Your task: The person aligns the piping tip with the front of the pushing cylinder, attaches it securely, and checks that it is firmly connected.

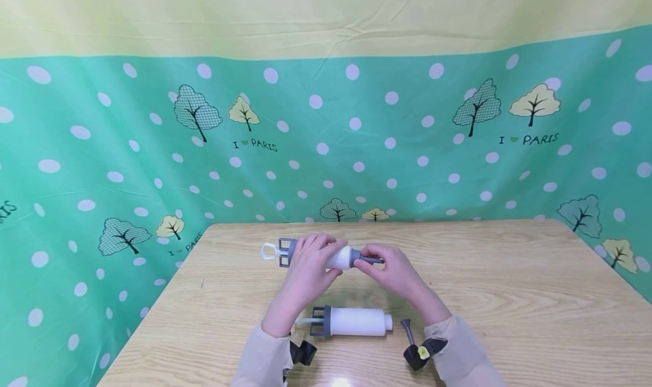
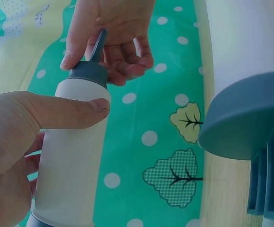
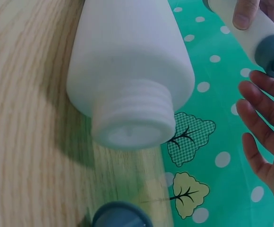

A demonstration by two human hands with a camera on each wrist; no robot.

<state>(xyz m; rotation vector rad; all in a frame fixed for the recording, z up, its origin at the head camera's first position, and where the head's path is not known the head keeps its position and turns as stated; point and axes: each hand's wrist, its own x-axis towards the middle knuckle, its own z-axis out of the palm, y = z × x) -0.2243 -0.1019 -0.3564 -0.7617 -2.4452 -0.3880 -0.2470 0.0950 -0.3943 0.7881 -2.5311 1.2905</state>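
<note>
The lying tube (image 1: 357, 322) rested on the table (image 1: 509, 296), with bare wood stretching well out to its left and right. Beyond it ran the table's far edge, where the polka-dotted curtain (image 1: 392, 175) hung. I had the held tube (image 1: 338, 259) on the far side of the lying tube, apart from it and roughly parallel.

My left hand (image 1: 313, 262) gripped the held tube's barrel, thumb laid across it. My right hand (image 1: 389, 268) pinched the collar of the nozzle (image 2: 87, 71) at the barrel's end, its other fingers loosely spread. Both forearms reached forward, one past each end of the lying tube.

Both barrels were smooth, matte white cylinders; the nozzle was grey-blue, a round collar narrowing to a slim spout. The lying tube's neck (image 3: 132, 113) was ridged like a screw thread, and a spare nozzle (image 1: 407, 330) lay just beside it, to the right.
</note>
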